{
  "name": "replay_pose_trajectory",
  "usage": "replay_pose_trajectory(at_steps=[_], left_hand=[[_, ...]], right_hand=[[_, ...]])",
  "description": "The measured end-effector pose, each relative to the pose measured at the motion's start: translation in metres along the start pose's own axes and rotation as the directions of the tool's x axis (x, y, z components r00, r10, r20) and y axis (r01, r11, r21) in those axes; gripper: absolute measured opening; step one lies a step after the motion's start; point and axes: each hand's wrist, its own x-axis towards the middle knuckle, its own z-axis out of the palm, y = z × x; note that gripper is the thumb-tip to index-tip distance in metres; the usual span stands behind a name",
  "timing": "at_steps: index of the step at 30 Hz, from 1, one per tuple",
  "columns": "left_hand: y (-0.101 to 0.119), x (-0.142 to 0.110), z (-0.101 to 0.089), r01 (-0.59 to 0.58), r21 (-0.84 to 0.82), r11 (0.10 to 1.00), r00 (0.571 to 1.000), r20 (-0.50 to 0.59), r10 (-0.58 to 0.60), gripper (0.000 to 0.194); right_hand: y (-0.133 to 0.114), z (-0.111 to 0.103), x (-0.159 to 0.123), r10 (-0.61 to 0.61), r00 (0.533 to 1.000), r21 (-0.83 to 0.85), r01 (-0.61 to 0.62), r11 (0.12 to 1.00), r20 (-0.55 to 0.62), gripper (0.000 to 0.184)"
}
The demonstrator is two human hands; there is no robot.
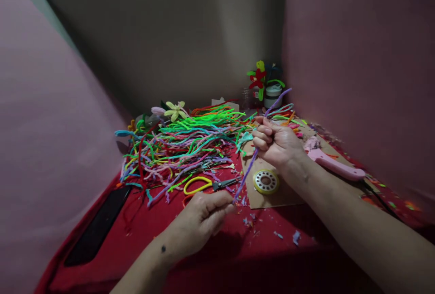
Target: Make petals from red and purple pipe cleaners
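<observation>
Our closed hands (209, 217) (280, 144) are gripping a fuzzy purple pipe cleaner (250, 166). A ring-shaped spool (273, 184) is resting on flat cardboard (288, 197).

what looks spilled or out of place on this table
Loose fluff scraps litter the red cloth in front of the cardboard, looking like stray trimmings. The pipe cleaners look untidy too, heaped with ends pointing different ways. Nothing looks clearly damaged.

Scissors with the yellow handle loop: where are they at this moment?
In the head view, the scissors lie below the middle of the picture on the red cloth, just beyond the left hand and left of the cardboard.
</observation>
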Motion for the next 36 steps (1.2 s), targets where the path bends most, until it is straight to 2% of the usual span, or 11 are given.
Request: replay_pose_trajectory(at_steps=[3,5,7,10,13,16,20,25,29,32,36], left_hand=[[-0.009,-0.003,0.001,0.041,-0.300,0.953,0.999,0.010,-0.040,0.030],[-0.017,-0.003,0.004,0.046,-0.510,0.859,0.999,0.001,-0.053,0.026],[-0.020,0.002,0.009,0.068,-0.607,0.792,0.996,-0.004,-0.088,0.027],[-0.012,0.017,0.020,0.124,-0.574,0.809,0.984,-0.032,-0.174,0.035],[0.006,0.035,0.031,-0.027,-0.581,0.813,0.975,-0.194,-0.106,0.041],[0.021,0.052,0.034,-0.148,-0.627,0.765,0.931,-0.350,-0.107,0.034],[0.021,0.072,0.027,-0.298,-0.682,0.668,0.869,-0.483,-0.105,0.026],[0.006,0.086,0.006,-0.328,-0.713,0.620,0.865,-0.491,-0.107,0.021],[-0.001,0.090,-0.005,-0.270,-0.654,0.707,0.878,-0.469,-0.099,0.023],[-0.006,0.093,-0.007,-0.270,-0.588,0.762,0.858,-0.506,-0.087,0.024],[-0.015,0.095,-0.006,-0.258,-0.614,0.746,0.870,-0.484,-0.097,0.025]], right_hand=[[-0.005,-0.001,0.002,-0.010,1.000,0.061,0.010,0.998,-0.014,0.022],[-0.008,-0.003,0.004,-0.039,0.999,0.124,0.042,0.991,-0.031,0.023],[-0.009,-0.005,0.007,-0.075,0.996,0.175,0.082,0.981,-0.045,0.025],[-0.002,-0.006,0.007,-0.064,0.997,0.204,0.069,0.976,-0.035,0.024],[0.012,-0.007,0.004,-0.009,1.000,0.188,0.009,0.982,-0.003,0.022],[0.025,-0.008,0.000,0.031,0.999,0.121,-0.027,0.992,-0.024,0.021],[0.035,-0.009,-0.001,0.025,0.993,-0.017,-0.027,0.999,-0.118,0.016],[0.044,-0.008,-0.003,-0.141,0.986,-0.225,0.118,0.967,-0.089,0.013],[0.055,-0.011,-0.008,-0.112,0.994,-0.406,0.098,0.909,-0.009,0.017],[0.060,-0.015,-0.008,-0.147,0.989,-0.535,0.127,0.835,0.004,0.018],[0.060,-0.019,-0.005,-0.116,0.993,-0.603,0.073,0.794,-0.033,0.019]])
